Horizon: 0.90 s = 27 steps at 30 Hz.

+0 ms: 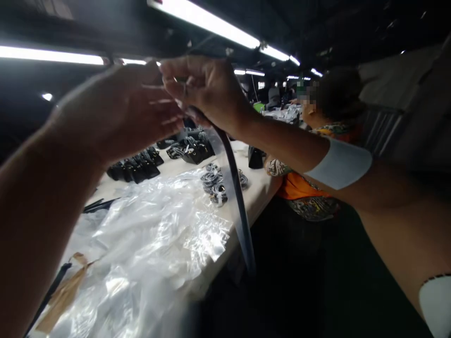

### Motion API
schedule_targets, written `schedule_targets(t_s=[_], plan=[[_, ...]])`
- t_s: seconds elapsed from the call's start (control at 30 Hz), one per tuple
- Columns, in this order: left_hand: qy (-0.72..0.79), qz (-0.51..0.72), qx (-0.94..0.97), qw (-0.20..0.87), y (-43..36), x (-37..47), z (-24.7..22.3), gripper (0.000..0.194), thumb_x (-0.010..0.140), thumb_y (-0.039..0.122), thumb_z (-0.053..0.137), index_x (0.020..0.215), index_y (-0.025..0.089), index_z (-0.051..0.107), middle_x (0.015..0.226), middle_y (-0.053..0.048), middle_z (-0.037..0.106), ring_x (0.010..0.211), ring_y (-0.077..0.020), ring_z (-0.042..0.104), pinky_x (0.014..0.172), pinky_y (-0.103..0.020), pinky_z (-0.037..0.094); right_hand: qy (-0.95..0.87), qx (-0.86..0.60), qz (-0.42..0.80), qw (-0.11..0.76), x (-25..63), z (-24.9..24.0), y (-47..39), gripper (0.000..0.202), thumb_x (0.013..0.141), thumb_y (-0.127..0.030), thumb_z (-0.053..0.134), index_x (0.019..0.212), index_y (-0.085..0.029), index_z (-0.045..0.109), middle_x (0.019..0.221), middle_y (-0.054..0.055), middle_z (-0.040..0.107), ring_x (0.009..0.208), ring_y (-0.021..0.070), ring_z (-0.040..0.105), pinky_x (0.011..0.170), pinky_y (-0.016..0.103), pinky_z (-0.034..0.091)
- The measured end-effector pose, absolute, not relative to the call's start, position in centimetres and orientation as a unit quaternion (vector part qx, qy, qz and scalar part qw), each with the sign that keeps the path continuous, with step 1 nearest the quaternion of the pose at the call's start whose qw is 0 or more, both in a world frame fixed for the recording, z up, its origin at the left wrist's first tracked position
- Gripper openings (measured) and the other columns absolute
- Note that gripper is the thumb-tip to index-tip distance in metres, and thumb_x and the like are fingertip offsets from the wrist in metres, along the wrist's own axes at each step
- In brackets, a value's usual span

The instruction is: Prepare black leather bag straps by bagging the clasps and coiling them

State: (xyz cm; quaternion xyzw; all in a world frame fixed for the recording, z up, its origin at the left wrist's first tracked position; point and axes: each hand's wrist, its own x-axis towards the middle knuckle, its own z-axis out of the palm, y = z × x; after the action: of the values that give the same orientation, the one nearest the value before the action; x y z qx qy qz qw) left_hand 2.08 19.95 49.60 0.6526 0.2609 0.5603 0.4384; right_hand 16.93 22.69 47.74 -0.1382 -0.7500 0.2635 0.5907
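My right hand [214, 91] is raised with its fingers pinched on the top of a long black strap [233, 171]. Clear plastic [223, 164] runs along the strap, which hangs down past the table's edge. Close beside it, my left hand [130, 105] is held up with its fingers stretched toward the right one. Those fingertips are blurred and partly hidden, so whether they touch the strap or its plastic is unclear. Below both hands, a heap of clear plastic bags [151, 220] covers the near part of the table.
Coiled straps [214, 180] lie on the pale table [259, 188]. Behind them stand rows of black handbags [193, 150]. A co-worker in orange patterned clothing [299, 188] is at the right edge. A torn brown paper piece [65, 293] lies near left.
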Motion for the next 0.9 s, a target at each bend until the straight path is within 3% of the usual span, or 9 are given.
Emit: schedule_targets(t_s=[0.07, 0.17, 0.27, 0.37, 0.43, 0.63, 0.73, 0.8, 0.9], plan=[[0.267, 0.443, 0.718, 0.465, 20.1, 1.2, 48.2, 0.042, 0.098, 0.011, 0.023, 0.122, -0.010, 0.050, 0.101, -0.010, 0.063, 0.104, -0.0153, 0.061, 0.090, -0.048, 0.038, -0.748, -0.136, 0.256, 0.597, 16.6, 46.6, 22.6, 0.035, 0.091, -0.008, 0.060, 0.125, -0.001, 0.054, 0.053, -0.012, 0.061, 0.035, 0.0033, 0.045, 0.034, 0.013, 0.037], [0.301, 0.433, 0.701, 0.480, 20.7, 0.3, 45.1, 0.019, 0.083, 0.017, 0.068, 0.097, 0.004, 0.070, 0.090, -0.006, 0.070, 0.087, -0.0147, 0.062, 0.085, -0.032, 0.047, -0.743, -0.151, 0.237, 0.608, 16.2, 44.7, 22.9, 0.030, 0.091, -0.017, 0.064, 0.120, -0.008, 0.064, 0.096, 0.004, 0.076, 0.071, 0.0107, 0.069, 0.061, 0.020, 0.057], [0.312, 0.447, 0.646, 0.534, 20.8, 0.1, 42.6, 0.019, 0.072, 0.022, 0.081, 0.084, 0.010, 0.073, 0.078, -0.005, 0.068, 0.073, -0.0138, 0.061, 0.073, -0.027, 0.048, -0.742, -0.168, 0.237, 0.604, 15.4, 43.1, 23.0, 0.031, 0.088, -0.021, 0.067, 0.119, -0.015, 0.068, 0.117, 0.008, 0.071, 0.098, 0.0175, 0.068, 0.084, 0.028, 0.058], [0.288, 0.459, 0.604, 0.585, 20.0, -0.3, 41.2, 0.016, 0.074, 0.021, 0.080, 0.082, 0.010, 0.073, 0.074, -0.003, 0.066, 0.067, -0.0099, 0.057, 0.068, -0.024, 0.045, -0.753, -0.173, 0.266, 0.577, 14.6, 42.1, 22.6, 0.041, 0.086, -0.029, 0.069, 0.126, -0.019, 0.065, 0.092, 0.005, 0.077, 0.075, 0.0181, 0.070, 0.072, 0.032, 0.059], [0.269, 0.467, 0.598, 0.594, 19.3, -0.8, 40.6, 0.015, 0.076, 0.022, 0.078, 0.085, 0.010, 0.074, 0.077, -0.003, 0.066, 0.064, -0.0070, 0.052, 0.064, -0.022, 0.041, -0.757, -0.162, 0.267, 0.574, 14.1, 41.8, 22.3, 0.045, 0.086, -0.035, 0.070, 0.128, -0.021, 0.063, 0.083, 0.003, 0.076, 0.073, 0.0186, 0.070, 0.069, 0.032, 0.059], [0.256, 0.514, 0.630, 0.523, 17.5, -3.6, 39.2, 0.021, 0.078, 0.033, 0.076, 0.080, 0.012, 0.072, 0.072, -0.001, 0.061, 0.060, -0.0065, 0.042, 0.057, -0.022, 0.032, -0.696, -0.131, 0.337, 0.620, 13.2, 41.1, 22.3, 0.041, 0.096, -0.042, 0.056, 0.134, -0.028, 0.056, 0.111, 0.005, 0.072, 0.107, 0.0193, 0.066, 0.093, 0.036, 0.054], [0.248, 0.558, 0.613, 0.501, 16.9, -5.6, 38.3, 0.021, 0.080, 0.033, 0.075, 0.076, 0.014, 0.068, 0.066, 0.002, 0.056, 0.059, -0.0062, 0.042, 0.058, -0.021, 0.034, -0.694, -0.117, 0.491, 0.515, 11.7, 38.6, 21.4, 0.050, 0.089, -0.045, 0.066, 0.135, -0.028, 0.053, 0.121, 0.007, 0.067, 0.111, 0.0196, 0.063, 0.097, 0.038, 0.052], [0.260, 0.565, 0.603, 0.500, 16.5, -7.0, 37.7, 0.022, 0.081, 0.034, 0.074, 0.076, 0.014, 0.067, 0.064, 0.003, 0.053, 0.058, -0.0068, 0.044, 0.057, -0.021, 0.036, -0.695, -0.106, 0.555, 0.446, 10.0, 36.4, 20.5, 0.053, 0.083, -0.043, 0.074, 0.130, -0.025, 0.057, 0.120, 0.008, 0.065, 0.105, 0.0198, 0.064, 0.091, 0.037, 0.054], [0.286, 0.571, 0.585, 0.500, 16.2, -8.7, 36.9, 0.026, 0.082, 0.039, 0.071, 0.086, 0.013, 0.070, 0.058, 0.003, 0.050, 0.052, -0.0068, 0.041, 0.050, -0.021, 0.032, -0.674, -0.110, 0.587, 0.434, 7.3, 33.4, 19.6, 0.035, 0.083, -0.037, 0.074, 0.111, -0.017, 0.068, 0.100, 0.007, 0.067, 0.076, 0.0141, 0.063, 0.067, 0.027, 0.052]])
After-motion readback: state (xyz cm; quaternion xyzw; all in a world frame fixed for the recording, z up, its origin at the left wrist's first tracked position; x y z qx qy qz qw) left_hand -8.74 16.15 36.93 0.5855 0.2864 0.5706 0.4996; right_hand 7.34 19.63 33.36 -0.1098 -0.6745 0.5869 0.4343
